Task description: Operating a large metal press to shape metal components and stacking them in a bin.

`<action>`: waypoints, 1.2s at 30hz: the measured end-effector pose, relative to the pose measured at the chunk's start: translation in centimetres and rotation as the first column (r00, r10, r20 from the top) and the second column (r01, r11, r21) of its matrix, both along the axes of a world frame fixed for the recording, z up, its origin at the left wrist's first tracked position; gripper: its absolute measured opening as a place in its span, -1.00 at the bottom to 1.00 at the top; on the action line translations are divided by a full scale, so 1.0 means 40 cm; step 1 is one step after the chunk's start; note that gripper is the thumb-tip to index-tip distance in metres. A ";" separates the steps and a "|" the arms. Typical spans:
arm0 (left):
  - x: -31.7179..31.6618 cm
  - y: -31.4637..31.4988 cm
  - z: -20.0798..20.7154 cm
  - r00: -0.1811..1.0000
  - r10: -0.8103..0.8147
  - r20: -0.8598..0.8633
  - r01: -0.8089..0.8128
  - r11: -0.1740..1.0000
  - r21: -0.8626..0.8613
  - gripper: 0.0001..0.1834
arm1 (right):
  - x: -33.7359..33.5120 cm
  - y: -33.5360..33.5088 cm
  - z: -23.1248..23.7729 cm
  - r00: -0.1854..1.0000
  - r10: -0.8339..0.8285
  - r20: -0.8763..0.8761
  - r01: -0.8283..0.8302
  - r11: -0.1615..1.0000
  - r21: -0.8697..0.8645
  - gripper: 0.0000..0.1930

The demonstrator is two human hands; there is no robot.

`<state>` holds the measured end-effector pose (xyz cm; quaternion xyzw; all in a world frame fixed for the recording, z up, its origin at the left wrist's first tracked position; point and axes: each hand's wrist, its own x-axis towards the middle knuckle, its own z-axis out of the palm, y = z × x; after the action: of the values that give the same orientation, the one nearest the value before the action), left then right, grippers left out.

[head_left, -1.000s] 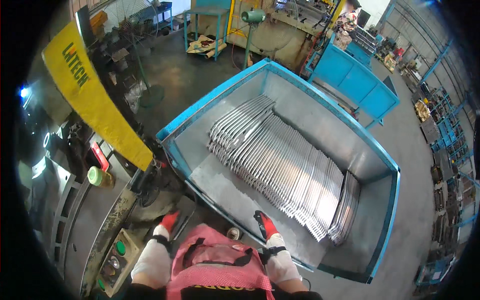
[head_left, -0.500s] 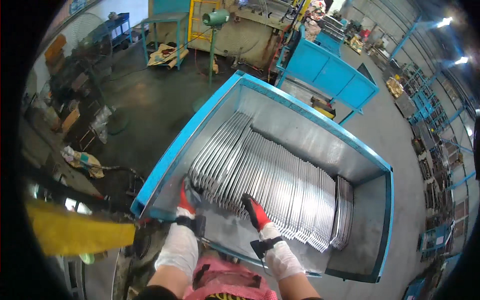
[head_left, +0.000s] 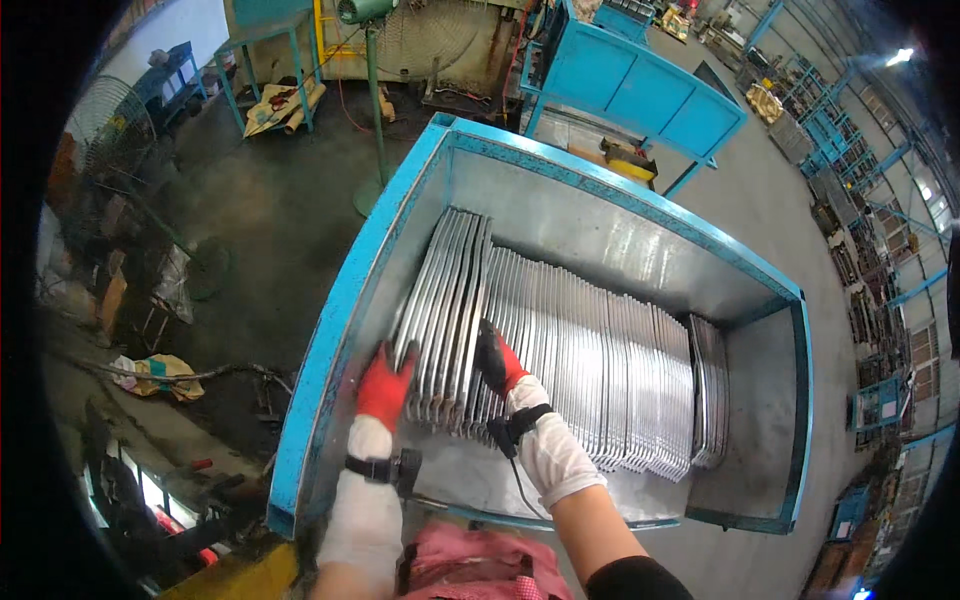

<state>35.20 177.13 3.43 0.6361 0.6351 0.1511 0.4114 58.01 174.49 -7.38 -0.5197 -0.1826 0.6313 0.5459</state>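
Both my hands wear red gloves with dark fingers. My left hand (head_left: 386, 384) is curled round the left side of a bundle of shiny bent metal strips (head_left: 440, 320). From the other side, my right hand (head_left: 500, 362) presses on the same bundle, thumb and fingers pointing away from me. The bundle stands a little above the long row of similar strips (head_left: 590, 360) to its right. All of them lie on edge, packed closely, in a blue-rimmed metal bin (head_left: 345, 300). My palms and some fingertips are hidden.
A few separate strips (head_left: 708, 390) lean at the row's right end. Beyond the bin stand a second blue bin (head_left: 640, 85) on legs and a green fan on a post (head_left: 375, 120). A yellow part (head_left: 240, 578) shows at the lower left. Racks line the right wall.
My hands have moved away from me and closed in on the left group of strips, which now stands higher and apart from the row. The view has shifted slightly.
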 end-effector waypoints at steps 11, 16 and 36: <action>0.119 0.209 -0.134 0.955 0.024 0.296 0.020 0.989 -0.144 -0.38 | 0.029 0.070 0.034 0.994 0.083 0.076 -0.075 0.992 -0.099 -0.53; 0.176 0.148 -0.095 0.965 -0.150 0.216 0.135 0.987 0.085 -0.20 | 0.018 0.039 -0.032 0.774 -0.023 0.633 -0.042 0.995 0.089 -0.55; -0.082 -0.660 -0.198 0.539 0.652 0.534 0.147 0.551 -0.822 -0.50 | -0.095 -0.648 0.021 0.706 0.435 0.558 -0.314 0.899 -0.304 -0.27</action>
<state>31.93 150.71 -4.49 0.1248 0.4684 0.1878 0.8543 54.22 148.55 -6.52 -0.6963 -0.3919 0.5398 0.2651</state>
